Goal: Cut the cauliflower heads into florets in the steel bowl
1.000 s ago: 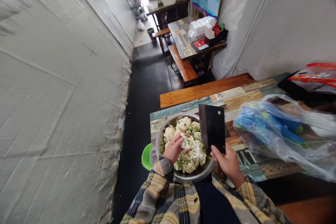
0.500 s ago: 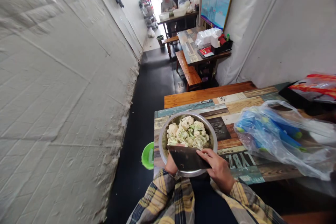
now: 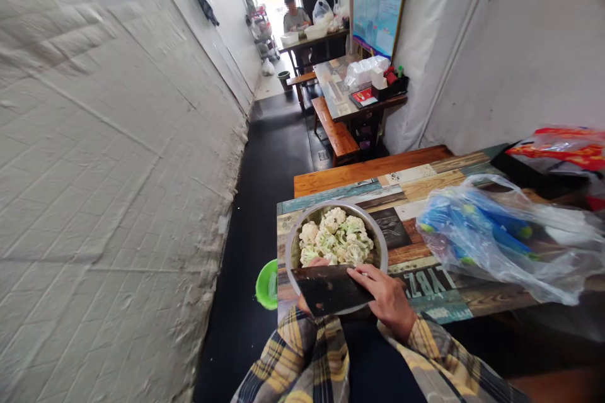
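Note:
A steel bowl (image 3: 295, 233) full of cauliflower florets (image 3: 338, 238) stands at the near left corner of a patterned table (image 3: 425, 186). My right hand (image 3: 387, 299) is closed on a dark cleaver (image 3: 328, 289), whose blade lies flat across the bowl's near rim. My left hand (image 3: 314, 262) is almost wholly hidden behind the blade; only a few fingertips show above it, at the florets.
A clear plastic bag with blue items (image 3: 491, 233) lies right of the bowl. A green basin (image 3: 267, 283) sits on the dark floor by the table's left edge. A wooden bench (image 3: 363, 170) runs behind the table. Further tables and a seated person (image 3: 293, 12) are down the aisle.
A second ago the cleaver stood upright beside the bowl and my left hand held a floret. The blade has since swung down flat across the bowl's near rim, covering my left hand.

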`<state>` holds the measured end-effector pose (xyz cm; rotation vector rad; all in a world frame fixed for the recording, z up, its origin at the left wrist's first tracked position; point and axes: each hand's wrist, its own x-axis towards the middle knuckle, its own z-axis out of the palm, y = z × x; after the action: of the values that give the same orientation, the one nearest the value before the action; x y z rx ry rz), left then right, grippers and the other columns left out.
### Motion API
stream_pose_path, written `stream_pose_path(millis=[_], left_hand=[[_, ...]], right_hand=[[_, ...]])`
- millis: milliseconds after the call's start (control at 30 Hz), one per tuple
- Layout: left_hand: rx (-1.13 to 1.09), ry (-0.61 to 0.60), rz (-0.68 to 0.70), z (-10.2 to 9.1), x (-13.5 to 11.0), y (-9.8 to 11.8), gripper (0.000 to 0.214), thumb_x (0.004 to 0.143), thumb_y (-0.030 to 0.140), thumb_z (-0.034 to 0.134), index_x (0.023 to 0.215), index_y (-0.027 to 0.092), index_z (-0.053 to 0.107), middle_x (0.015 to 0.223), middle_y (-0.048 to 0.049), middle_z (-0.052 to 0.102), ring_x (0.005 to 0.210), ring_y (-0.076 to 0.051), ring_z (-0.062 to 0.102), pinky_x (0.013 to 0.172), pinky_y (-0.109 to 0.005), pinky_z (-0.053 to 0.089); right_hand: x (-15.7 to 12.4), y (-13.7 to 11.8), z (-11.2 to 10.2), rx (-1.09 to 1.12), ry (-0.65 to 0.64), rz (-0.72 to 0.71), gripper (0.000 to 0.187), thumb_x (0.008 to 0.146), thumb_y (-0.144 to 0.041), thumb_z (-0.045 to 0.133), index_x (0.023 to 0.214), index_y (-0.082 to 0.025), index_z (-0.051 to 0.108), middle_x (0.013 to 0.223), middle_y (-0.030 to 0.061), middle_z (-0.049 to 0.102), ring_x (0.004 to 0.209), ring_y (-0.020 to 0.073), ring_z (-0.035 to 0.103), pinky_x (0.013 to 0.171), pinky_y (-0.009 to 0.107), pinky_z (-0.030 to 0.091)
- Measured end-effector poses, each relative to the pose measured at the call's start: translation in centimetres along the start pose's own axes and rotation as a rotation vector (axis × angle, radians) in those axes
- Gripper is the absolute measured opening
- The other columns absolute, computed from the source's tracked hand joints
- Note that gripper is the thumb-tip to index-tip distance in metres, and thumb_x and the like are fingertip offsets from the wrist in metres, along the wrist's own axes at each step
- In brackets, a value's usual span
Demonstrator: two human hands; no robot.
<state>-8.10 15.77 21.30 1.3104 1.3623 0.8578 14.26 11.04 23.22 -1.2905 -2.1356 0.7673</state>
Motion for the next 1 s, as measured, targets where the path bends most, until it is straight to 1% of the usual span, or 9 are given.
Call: stream_pose_path(millis=[133,233,333,467,567,667,733,833,1000], left_hand=[[0.053,0.029,0.062,1.2,-0.5,1.6,0.015,0.071,0.034,0.06,0.072,0.02,0.066,0.083,-0.0069,0.065,0.089,-0.025,0.06,0.09,-0.042,0.048],[0.139,0.069,0.125,1.6,-0.4,2.3,0.016,0.074,0.034,0.062,0.072,0.019,0.066,0.084,-0.0055,0.063,0.087,-0.022,0.059,0.086,-0.036,0.047],[0.188,0.091,0.125,1.0,0.5,1.4,0.016,0.076,0.033,0.06,0.075,0.018,0.067,0.086,-0.0055,0.065,0.087,-0.021,0.061,0.085,-0.035,0.047],[0.288,0.183,0.043,-0.2,2.8,-1.4,0.016,0.072,0.03,0.061,0.082,0.018,0.068,0.092,-0.0068,0.066,0.094,-0.023,0.061,0.088,-0.038,0.048],[0.368,0.108,0.047,-0.1,4.6,-3.0,0.024,0.07,0.029,0.065,0.091,0.019,0.07,0.1,-0.0074,0.066,0.097,-0.023,0.062,0.083,-0.035,0.051],[0.496,0.026,0.05,0.6,6.5,-3.9,0.024,0.078,0.026,0.06,0.098,0.019,0.069,0.099,-0.0067,0.067,0.084,-0.018,0.063,0.078,-0.032,0.052],[0.585,0.069,0.032,0.9,7.9,-4.3,0.025,0.08,0.023,0.057,0.101,0.017,0.068,0.098,-0.008,0.066,0.083,-0.018,0.062,0.083,-0.034,0.05],[0.655,0.12,0.015,1.0,10.0,-4.8,0.03,0.079,0.019,0.058,0.107,0.015,0.066,0.105,-0.0122,0.063,0.101,-0.024,0.059,0.095,-0.04,0.044],[0.715,0.087,-0.007,1.0,13.0,-5.5,0.039,0.079,0.008,0.049,0.113,0.018,0.064,0.108,-0.0102,0.062,0.104,-0.021,0.057,0.096,-0.033,0.041]], right_hand=[[-0.7,1.8,0.2,0.042,0.034,0.134,0.062,0.07,-0.012,0.044,0.13,-0.023,0.058,0.121,0.0072,0.062,0.107,0.0211,0.061,0.093,0.033,0.05],[-1.5,4.0,0.5,0.068,0.139,0.323,0.037,0.086,-0.026,0.043,0.112,-0.021,0.068,0.106,0.0084,0.069,0.096,0.022,0.066,0.086,0.034,0.053],[-1.8,5.3,0.6,0.132,0.306,0.513,0.037,0.084,-0.046,0.049,0.09,-0.018,0.072,0.088,0.0099,0.072,0.087,0.0263,0.068,0.079,0.037,0.054],[-1.3,4.9,0.5,0.303,0.43,0.68,0.042,0.076,-0.058,0.056,0.076,-0.018,0.069,0.061,0.0046,0.067,0.065,0.0244,0.066,0.058,0.031,0.052],[-0.9,4.4,0.8,0.386,0.443,0.708,0.04,0.076,-0.057,0.057,0.068,-0.019,0.065,0.051,0.0013,0.062,0.055,0.0211,0.062,0.052,0.029,0.048],[-0.8,4.6,1.7,0.384,0.411,0.717,0.039,0.077,-0.056,0.056,0.067,-0.019,0.061,0.05,0.0002,0.06,0.053,0.0193,0.06,0.054,0.029,0.046],[-0.8,4.8,2.2,0.384,0.389,0.713,0.039,0.077,-0.057,0.055,0.067,-0.019,0.059,0.05,-0.0001,0.06,0.052,0.0185,0.059,0.055,0.028,0.046],[-0.7,4.8,2.2,0.404,0.368,0.689,0.041,0.078,-0.058,0.054,0.067,-0.019,0.058,0.05,-0.0001,0.059,0.051,0.0178,0.058,0.054,0.028,0.045],[-0.3,4.2,1.5,0.413,0.359,0.622,0.045,0.081,-0.06,0.051,0.069,-0.017,0.061,0.057,0.0014,0.06,0.051,0.0169,0.057,0.054,0.027,0.045]])
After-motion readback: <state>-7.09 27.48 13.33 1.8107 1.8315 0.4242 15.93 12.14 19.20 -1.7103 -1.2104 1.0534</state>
